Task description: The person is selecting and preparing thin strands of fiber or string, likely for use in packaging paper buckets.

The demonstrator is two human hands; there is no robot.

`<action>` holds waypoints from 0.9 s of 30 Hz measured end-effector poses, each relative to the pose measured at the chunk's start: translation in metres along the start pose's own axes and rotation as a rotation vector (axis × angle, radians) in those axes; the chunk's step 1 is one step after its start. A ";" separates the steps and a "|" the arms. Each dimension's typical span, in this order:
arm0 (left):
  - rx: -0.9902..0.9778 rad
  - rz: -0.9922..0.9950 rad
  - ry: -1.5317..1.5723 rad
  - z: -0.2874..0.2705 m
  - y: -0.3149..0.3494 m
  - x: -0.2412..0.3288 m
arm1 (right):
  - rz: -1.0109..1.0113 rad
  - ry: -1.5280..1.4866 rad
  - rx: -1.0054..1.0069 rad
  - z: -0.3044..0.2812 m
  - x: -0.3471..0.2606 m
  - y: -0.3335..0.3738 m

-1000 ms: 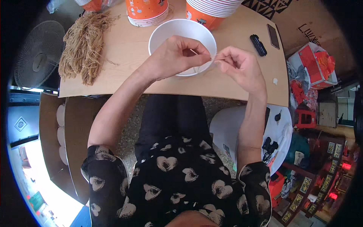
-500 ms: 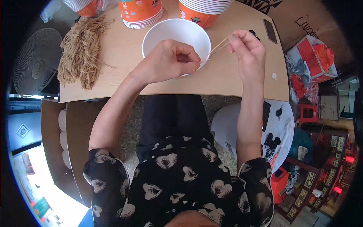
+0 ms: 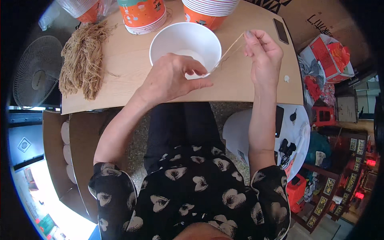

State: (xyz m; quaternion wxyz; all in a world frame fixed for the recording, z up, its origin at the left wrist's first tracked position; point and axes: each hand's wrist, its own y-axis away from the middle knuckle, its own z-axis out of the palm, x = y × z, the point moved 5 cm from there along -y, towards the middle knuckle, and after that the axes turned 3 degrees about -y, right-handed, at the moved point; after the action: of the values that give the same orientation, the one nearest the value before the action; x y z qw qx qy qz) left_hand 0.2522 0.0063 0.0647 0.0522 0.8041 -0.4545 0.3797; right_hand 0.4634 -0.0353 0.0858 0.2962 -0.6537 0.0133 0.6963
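My right hand (image 3: 264,54) pinches the upper end of a thin tan string (image 3: 231,49) between thumb and fingers. The string slopes down to the left, past the rim of a white paper tub (image 3: 172,40), toward my left hand (image 3: 166,78). That hand is held over the tub's near side, thumb spread away from the other fingers. The string's lower part reaches the left fingertips; whether they touch it I cannot tell. At the table's left lies a thick bundle of similar tan strings (image 3: 82,60).
Stacks of orange paper tubs (image 3: 142,16) stand along the back of the wooden table (image 3: 128,76). A dark phone (image 3: 281,31) lies at its right edge. To the left is a fan (image 3: 38,72), with an open cardboard box (image 3: 56,156) below. A white stool (image 3: 240,132) holds small items.
My left thumb and fingers have parted from their pinch, and that hand has dropped slightly. My right hand keeps its hold on the string. The view has shifted a little.
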 end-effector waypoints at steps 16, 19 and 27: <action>0.142 0.028 -0.108 0.000 0.005 0.018 | -0.003 0.030 -0.001 -0.001 -0.003 0.013; 0.217 0.012 -0.110 0.002 0.005 0.025 | 0.006 0.014 -0.023 0.001 -0.008 0.015; 0.153 0.114 -0.246 -0.021 0.028 0.025 | 0.073 0.315 -0.289 -0.022 -0.035 0.021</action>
State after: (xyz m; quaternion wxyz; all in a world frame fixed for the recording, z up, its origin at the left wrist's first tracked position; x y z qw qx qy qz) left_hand 0.2264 -0.0182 0.0887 -0.0870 0.8191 -0.4721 0.3142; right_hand 0.4734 -0.0753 0.1069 0.1681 -0.7891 -0.0169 0.5905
